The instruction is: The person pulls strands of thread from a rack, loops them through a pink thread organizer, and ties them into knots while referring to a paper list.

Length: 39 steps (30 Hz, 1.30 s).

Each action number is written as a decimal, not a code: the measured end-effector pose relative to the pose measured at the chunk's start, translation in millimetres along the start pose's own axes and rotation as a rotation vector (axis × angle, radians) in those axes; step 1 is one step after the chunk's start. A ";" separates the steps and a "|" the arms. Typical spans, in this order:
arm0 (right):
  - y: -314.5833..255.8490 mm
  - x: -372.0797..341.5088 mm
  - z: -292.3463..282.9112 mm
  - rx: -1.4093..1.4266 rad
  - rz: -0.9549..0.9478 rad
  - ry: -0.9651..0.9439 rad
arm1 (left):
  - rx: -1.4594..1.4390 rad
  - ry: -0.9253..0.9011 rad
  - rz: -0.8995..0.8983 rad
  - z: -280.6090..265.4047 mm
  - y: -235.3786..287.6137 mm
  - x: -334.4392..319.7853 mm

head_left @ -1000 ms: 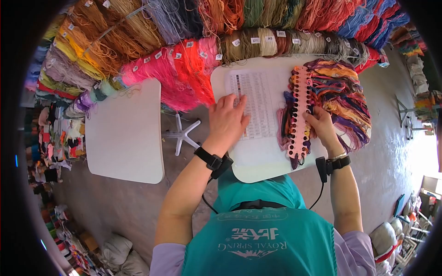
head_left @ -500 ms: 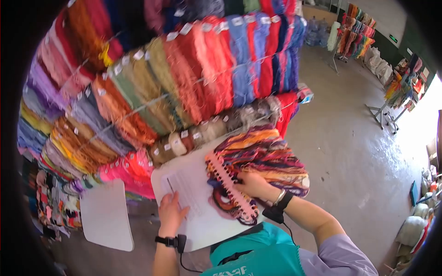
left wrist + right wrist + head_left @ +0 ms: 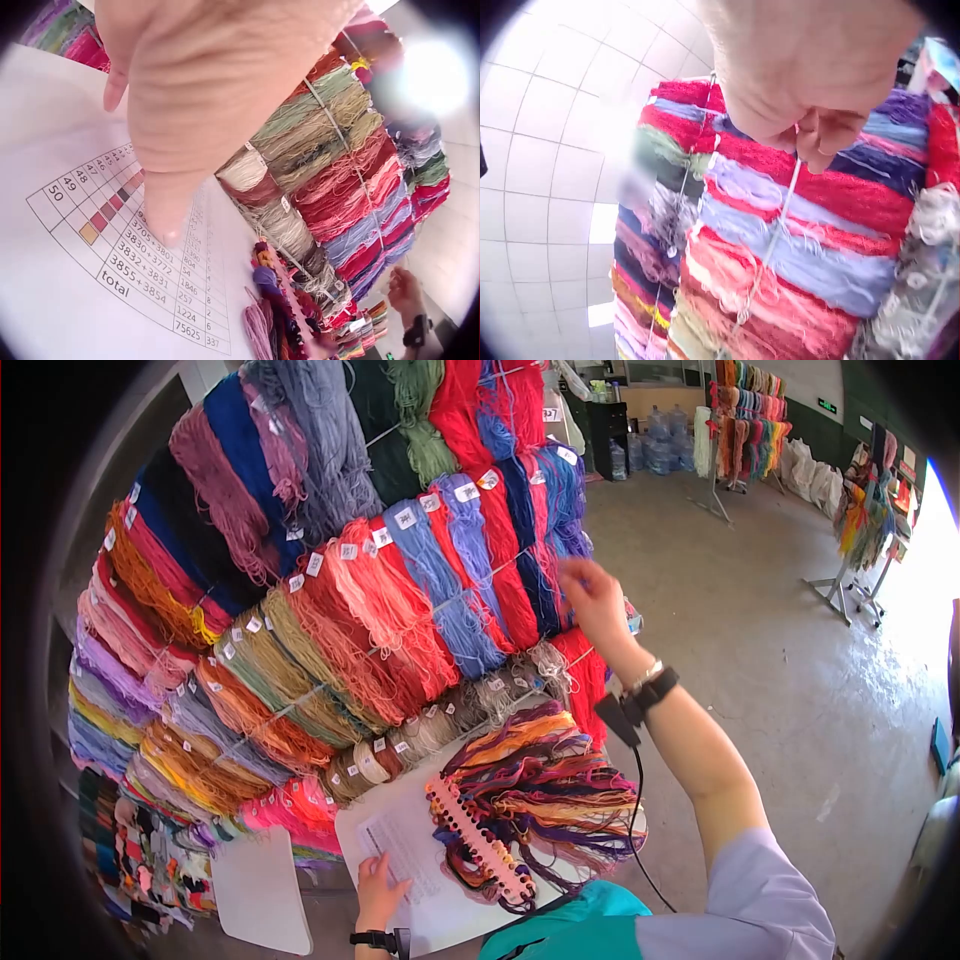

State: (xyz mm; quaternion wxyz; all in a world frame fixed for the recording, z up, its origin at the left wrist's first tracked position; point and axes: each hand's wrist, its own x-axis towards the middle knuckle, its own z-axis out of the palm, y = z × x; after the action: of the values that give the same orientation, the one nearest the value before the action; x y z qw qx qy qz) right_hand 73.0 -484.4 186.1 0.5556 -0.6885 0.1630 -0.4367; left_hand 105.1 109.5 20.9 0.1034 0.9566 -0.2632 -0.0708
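Observation:
My left hand rests on a printed sheet on the white table. In the left wrist view, one fingertip touches the sheet's number table near a column of colour swatches. My right hand is raised at the right end of a rack of yarn skeins, its fingers loosely bent. It overlaps navy and pink skeins; nothing shows held in it. A pink punched strip threaded with multicoloured yarn lies on the table, free of both hands.
Labelled yarn skeins hang in tiers behind the table, strapped across by thin bars. Another white table stands at the left. Further yarn racks and water bottles stand far back on the grey floor.
My right hand has left the pink strip and risen to the right end of the yarn rack. My left hand stays on the sheet. The head view has turned up and right.

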 end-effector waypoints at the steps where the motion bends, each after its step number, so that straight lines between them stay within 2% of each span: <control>1: 1.0 19.3 0.7 -0.001 -0.091 0.023 | -0.002 0.001 -0.001 1.1 -0.3 0.0; 2: 1.9 35.6 3.3 0.000 -0.183 0.045 | -0.005 0.004 -0.004 1.8 -0.9 -0.3; 5: -10.6 63.0 14.5 -0.335 -0.345 0.135 | 0.004 -0.016 0.006 3.5 -4.3 0.3; 11: -34.2 73.3 50.1 -0.651 -0.221 0.048 | 0.027 -0.015 0.026 3.3 -5.1 0.2; 16: -39.1 68.7 55.9 -0.371 -0.281 0.211 | 0.028 -0.021 0.029 0.8 -2.0 0.4; 19: -38.0 73.6 58.5 -0.437 -0.170 0.134 | 0.021 -0.030 0.024 1.8 -4.8 0.2; 22: -43.2 73.3 61.3 -0.558 -0.144 0.061 | 0.023 -0.034 0.035 1.5 -3.5 0.8; 29: -40.3 75.6 56.6 -0.611 -0.230 0.050 | 0.002 -0.019 0.010 -2.9 5.1 -0.6; 31: -38.0 79.1 56.2 -0.661 -0.256 0.041 | 0.087 -0.034 0.041 5.7 -10.2 0.0; 32: -33.8 80.5 55.5 -0.652 -0.253 0.048 | 0.081 -0.041 0.008 0.8 0.3 0.5; 34: -16.4 90.5 52.2 -0.823 -0.322 0.012 | 0.068 0.002 0.067 -0.8 2.0 1.1; 35: -8.2 97.8 52.1 -0.910 -0.315 -0.004 | 0.021 0.003 0.034 -12.2 18.9 0.8; 36: -18.2 103.4 45.8 -0.900 -0.206 -0.178 | -0.008 0.007 0.022 -7.0 12.1 0.8; 37: 25.5 134.8 42.9 -1.006 -0.393 -0.149 | 0.023 0.058 0.045 -2.4 8.8 -0.6; 39: 36.3 143.5 48.9 -0.814 -0.581 0.005 | 0.011 0.074 0.009 -2.5 10.8 -3.4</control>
State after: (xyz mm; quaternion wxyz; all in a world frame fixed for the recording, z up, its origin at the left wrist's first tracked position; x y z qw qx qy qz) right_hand 201.9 -567.8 213.4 0.0971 -0.8653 0.1230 -0.4761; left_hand 97.4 102.6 26.1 0.1080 0.9579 -0.2638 -0.0334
